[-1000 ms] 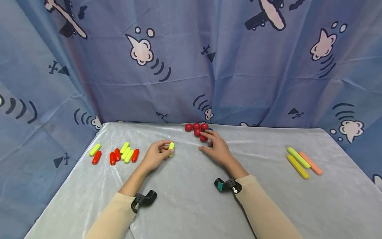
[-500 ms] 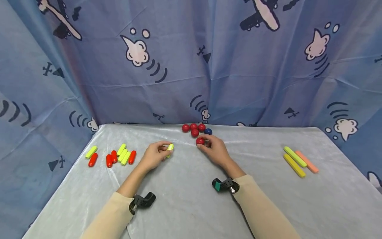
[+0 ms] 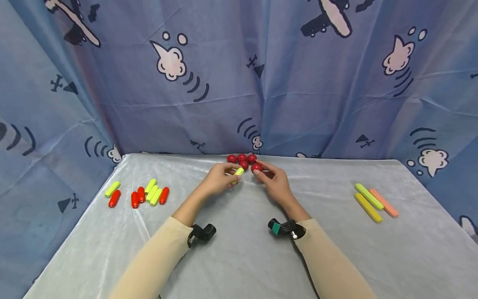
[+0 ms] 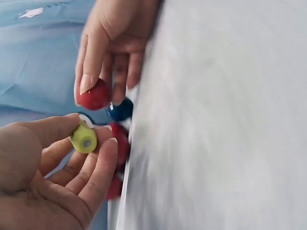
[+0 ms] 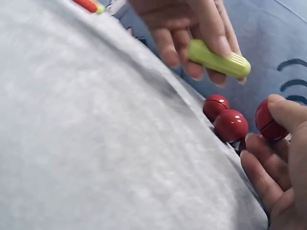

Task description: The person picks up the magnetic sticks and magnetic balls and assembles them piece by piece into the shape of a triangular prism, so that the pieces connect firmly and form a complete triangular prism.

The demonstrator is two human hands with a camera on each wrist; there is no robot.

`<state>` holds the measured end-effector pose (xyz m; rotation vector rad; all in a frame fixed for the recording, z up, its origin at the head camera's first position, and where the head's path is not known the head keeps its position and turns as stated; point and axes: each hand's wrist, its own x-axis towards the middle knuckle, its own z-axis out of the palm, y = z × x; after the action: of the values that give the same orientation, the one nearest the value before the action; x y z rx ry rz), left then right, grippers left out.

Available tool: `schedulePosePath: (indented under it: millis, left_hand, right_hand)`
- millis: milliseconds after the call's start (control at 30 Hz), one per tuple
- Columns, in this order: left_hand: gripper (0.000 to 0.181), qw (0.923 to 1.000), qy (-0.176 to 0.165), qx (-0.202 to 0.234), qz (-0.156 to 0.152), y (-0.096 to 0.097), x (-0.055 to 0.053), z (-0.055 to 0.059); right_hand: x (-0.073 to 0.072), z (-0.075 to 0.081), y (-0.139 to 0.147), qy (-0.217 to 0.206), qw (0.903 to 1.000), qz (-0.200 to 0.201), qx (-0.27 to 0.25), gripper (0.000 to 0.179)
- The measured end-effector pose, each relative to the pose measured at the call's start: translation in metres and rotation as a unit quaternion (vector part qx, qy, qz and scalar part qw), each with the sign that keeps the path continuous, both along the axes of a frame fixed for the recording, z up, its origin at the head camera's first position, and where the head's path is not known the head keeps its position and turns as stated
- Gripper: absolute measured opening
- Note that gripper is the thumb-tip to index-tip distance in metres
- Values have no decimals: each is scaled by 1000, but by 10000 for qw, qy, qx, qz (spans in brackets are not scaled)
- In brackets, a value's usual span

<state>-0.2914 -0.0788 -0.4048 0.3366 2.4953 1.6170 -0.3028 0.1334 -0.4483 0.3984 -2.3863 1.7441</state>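
Note:
My left hand [image 3: 218, 181] pinches a short, ribbed yellow-green stick [image 5: 218, 60], which has a round hole in its end. Close to its right, my right hand [image 3: 277, 185] holds a glossy red ball [image 3: 256, 167] between thumb and fingers. A groove runs round this ball in the right wrist view. Stick and ball are raised near each other with a gap between them. Several more red balls [image 3: 231, 158] lie clustered just behind the hands. A blue ball [image 4: 120, 109] shows below the right hand's fingers in the left wrist view; in the head view that hand hides it.
On the left of the silvery cloth lie several short yellow-green sticks [image 3: 112, 189] and several red ones [image 3: 114, 198]. Three longer bars, yellow [image 3: 367, 207], lime [image 3: 369, 196] and orange [image 3: 384, 202], are at the right. A blue printed curtain [image 3: 209, 83] borders the table's back edge.
My right hand has taken a red ball from the cluster's front and raised it slightly. My left hand has moved right, bringing the yellow-green stick close to that ball.

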Motion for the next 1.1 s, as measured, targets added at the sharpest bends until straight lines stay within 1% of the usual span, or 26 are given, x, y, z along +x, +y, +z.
schedulePosePath:
  millis: [67,133,233,300,367,500,633,833,933,1100]
  left_hand:
    - [36,9991,-126,395,75,8,-4,-3]
    - [37,9951,-363,913,144,12,-6,-10]
    - [37,9854,-653,1552,237,15,-8,-25]
    - [37,9819,-701,1746,221,15,-8,-33]
    - [35,9844,-560,1659,147,15,-8,-38]
    - [33,9908,-256,1332,-9,18,-7,-41]
    - [32,9918,-191,1257,-103,22,-7,-42]
    - [29,9931,-212,1152,-72,24,-4,-45]
    - [30,9930,-236,1151,-102,25,-4,-44]
    - [31,9927,-249,1178,-113,26,-7,-43]
  right_hand:
    - [-2,0,2,-147,9991,75,-389,46]
    - [-4,0,3,-326,9968,163,-714,47]
    - [-6,1,2,-530,9937,254,-958,46]
    - [-7,2,1,-595,9928,284,-999,45]
    - [-7,4,0,-594,9938,291,-891,44]
    - [-7,6,1,-560,9960,298,-627,45]
    - [-4,5,4,-526,9967,305,-532,46]
    - [-1,1,5,-658,9962,296,-483,43]
    - [0,2,5,-698,9955,197,-614,39]
    - [-1,4,6,-744,9912,3,-1098,38]
